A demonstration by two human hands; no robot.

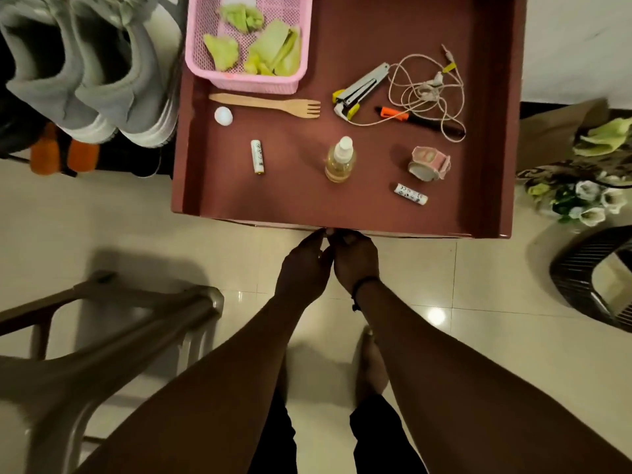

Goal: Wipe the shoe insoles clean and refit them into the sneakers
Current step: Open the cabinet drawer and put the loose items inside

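Observation:
Two grey sneakers (85, 73) with white soles stand side by side at the upper left, beside the brown table (342, 213). Their insoles cannot be made out. A pink basket (246, 80) at the table's back left holds several crumpled green cloths (270, 51). A small spray bottle (340, 160) of yellowish liquid stands upright near the table's middle. My left hand (302, 268) and my right hand (355, 261) meet at the table's front edge, fingers loosely curled and touching each other. Nothing shows in either hand.
The table also carries a wooden fork (270, 105), a stapler (359, 90), a tangled cable (427, 90), an orange-and-black pen (417, 119), a tape roll (429, 164), two batteries (257, 156) and a white ball (223, 116). A plastic chair (113, 323) stands at the left, a bag with flowers (581, 186) at the right.

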